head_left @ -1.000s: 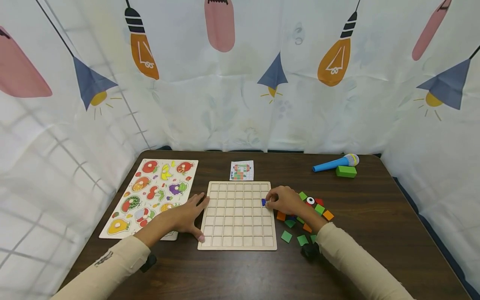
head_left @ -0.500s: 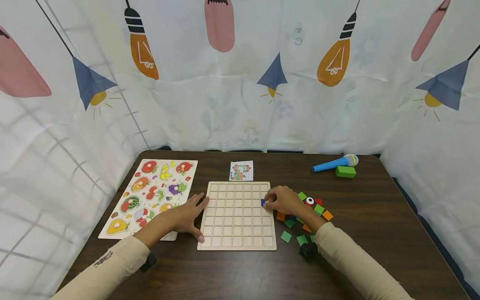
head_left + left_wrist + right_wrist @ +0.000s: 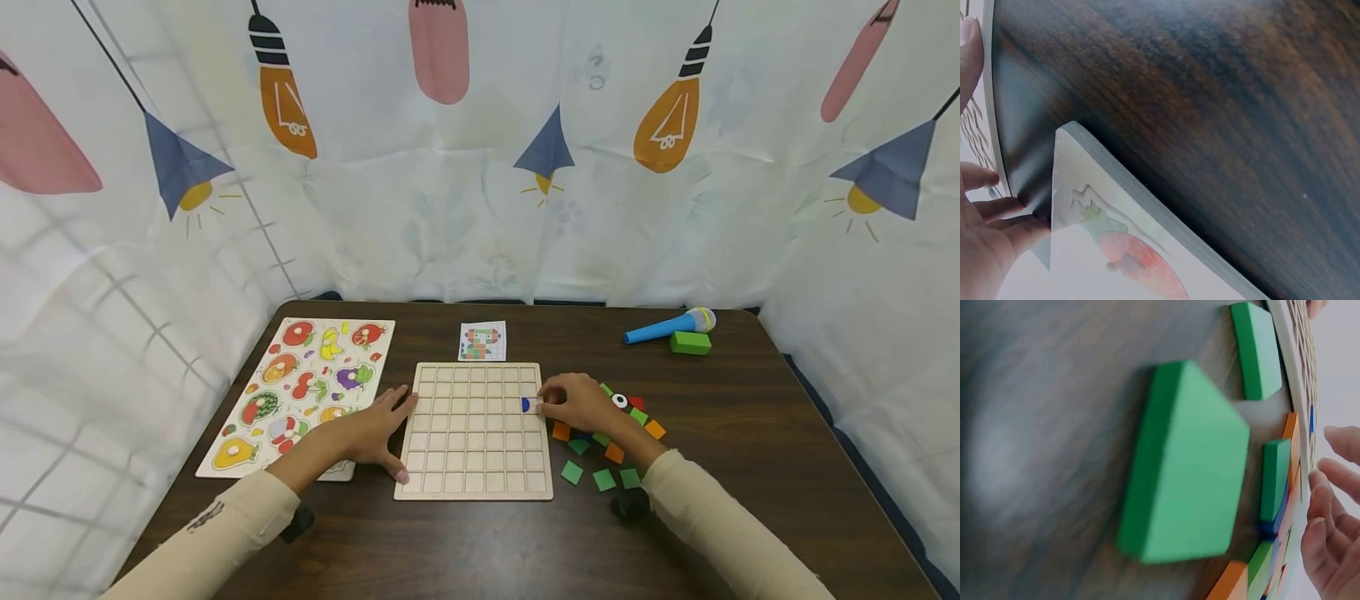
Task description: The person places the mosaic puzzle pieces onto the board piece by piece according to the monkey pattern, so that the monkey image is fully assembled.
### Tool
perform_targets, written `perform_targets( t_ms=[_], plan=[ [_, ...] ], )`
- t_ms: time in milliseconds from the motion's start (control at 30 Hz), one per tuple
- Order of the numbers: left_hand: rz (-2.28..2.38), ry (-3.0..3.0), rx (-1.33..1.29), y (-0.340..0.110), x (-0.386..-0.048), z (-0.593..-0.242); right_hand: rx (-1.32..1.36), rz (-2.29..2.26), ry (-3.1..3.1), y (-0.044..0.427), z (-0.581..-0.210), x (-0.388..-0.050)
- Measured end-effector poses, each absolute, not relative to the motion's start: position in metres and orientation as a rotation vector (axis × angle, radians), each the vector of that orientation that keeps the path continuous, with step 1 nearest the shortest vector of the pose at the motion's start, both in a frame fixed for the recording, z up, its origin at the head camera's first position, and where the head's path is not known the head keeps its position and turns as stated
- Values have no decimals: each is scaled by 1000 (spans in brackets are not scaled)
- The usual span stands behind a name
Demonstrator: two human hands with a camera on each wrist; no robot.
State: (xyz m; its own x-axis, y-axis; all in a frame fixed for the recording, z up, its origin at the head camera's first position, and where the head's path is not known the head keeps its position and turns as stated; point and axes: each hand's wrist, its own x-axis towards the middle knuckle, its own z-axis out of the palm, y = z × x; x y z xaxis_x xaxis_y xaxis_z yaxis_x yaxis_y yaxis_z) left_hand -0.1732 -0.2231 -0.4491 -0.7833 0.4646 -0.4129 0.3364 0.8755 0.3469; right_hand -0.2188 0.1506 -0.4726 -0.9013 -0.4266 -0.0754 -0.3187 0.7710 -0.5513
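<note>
Head view, two hands (image 3: 375, 433) (image 3: 576, 403), one blue tile (image 3: 526, 405) on one grid (image 3: 475, 442)

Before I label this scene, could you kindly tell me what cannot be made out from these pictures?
Head view: exact pattern on the small card, too small.
Head view: whether the right hand touches the blue piece, too small.
Head view: part of the fruit board, hidden by the left forearm.
Left wrist view: most of the grid board, beyond the left edge.
Right wrist view: fine detail on the nearest green tile, blurred.
</note>
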Motion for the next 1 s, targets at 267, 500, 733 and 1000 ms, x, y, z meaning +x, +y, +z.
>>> perform_targets(
  t_ms=[267,500,733,1000],
  plan=[
    [373,2534,582,-225,-175,-449,-573,-912,2787,169,-476,-217],
    [394,2522,580,-224,-175,-450,-674,-1031,2754,190,-475,-218],
    [389,2523,567,-224,-174,-451,-721,-973,2689,202,-472,-217],
    [381,2529,561,-224,-174,-449,-886,-870,2637,209,-475,-216]
  ],
)
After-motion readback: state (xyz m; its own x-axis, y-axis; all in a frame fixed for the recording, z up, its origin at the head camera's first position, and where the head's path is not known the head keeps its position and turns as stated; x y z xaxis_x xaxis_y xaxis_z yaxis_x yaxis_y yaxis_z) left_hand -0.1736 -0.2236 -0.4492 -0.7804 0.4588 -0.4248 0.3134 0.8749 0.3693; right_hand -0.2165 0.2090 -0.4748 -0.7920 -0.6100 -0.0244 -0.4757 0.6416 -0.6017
